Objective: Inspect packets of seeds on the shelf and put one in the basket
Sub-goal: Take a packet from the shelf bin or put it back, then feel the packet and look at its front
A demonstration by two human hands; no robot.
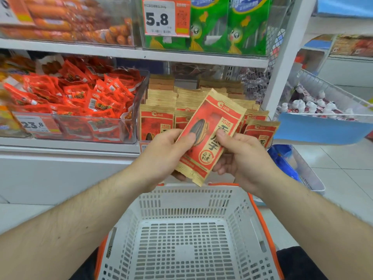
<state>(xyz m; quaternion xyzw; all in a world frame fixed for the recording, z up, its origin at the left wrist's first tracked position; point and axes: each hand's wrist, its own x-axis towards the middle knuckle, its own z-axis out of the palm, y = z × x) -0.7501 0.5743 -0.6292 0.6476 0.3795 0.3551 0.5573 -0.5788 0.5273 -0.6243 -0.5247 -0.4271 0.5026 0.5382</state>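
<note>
On my feed I see a clear bin of small red snack packets [80, 100] left of centre, green bags [228, 27] above behind a 5.8 price tag [166, 17], sausages [66, 19] top left, and little white bottles [314, 107] in a wire bin at right.

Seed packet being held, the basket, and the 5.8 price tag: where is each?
seed packet [210, 134], head view, middle of its front
basket [193, 191], head view, far wall
5.8 price tag [159, 18], head view, printed number

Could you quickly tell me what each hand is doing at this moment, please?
Left hand: holds the seed packet, thumb on its front.
Right hand: holds the same packet, thumb on its front.
</note>
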